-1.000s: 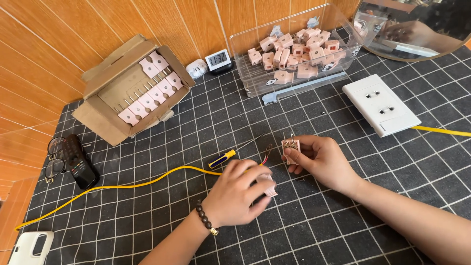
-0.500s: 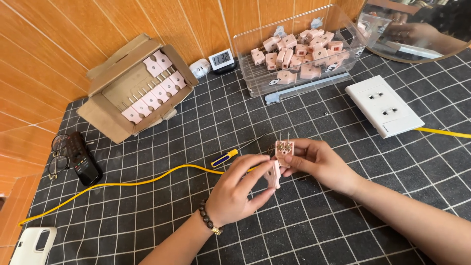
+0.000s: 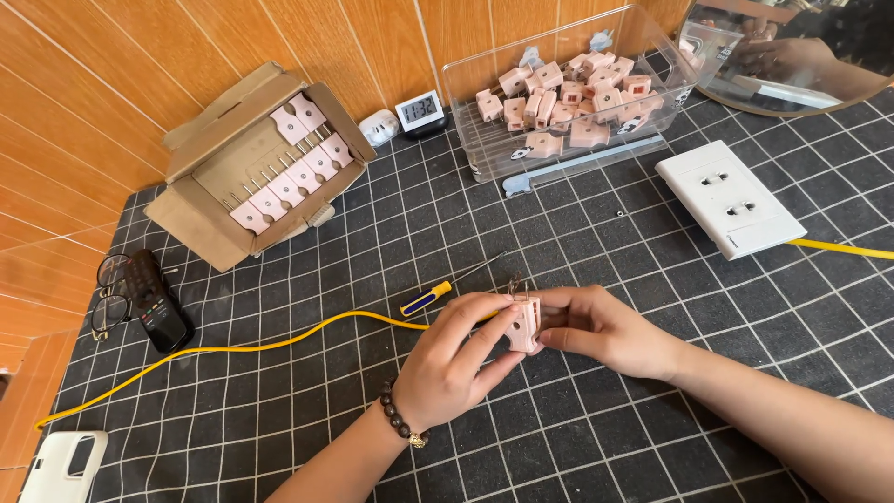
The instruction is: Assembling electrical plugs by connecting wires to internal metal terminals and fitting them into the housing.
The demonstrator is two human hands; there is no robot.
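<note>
Pink plug: small, boxy, metal prongs up, held upright above desk w/ yellow cable trailing left.

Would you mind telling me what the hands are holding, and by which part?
Both hands pinch one small pink plug: the left hand grips its left side, the right hand its right side, prongs pointing up.

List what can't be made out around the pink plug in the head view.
- Pink plug: far face and wire joint hidden by left hand and right hand.
- Yellow cable: its end hidden behind the left hand.
- Screwdriver: tip too thin to tell.
- Phone: cut off by the bottom edge.
</note>
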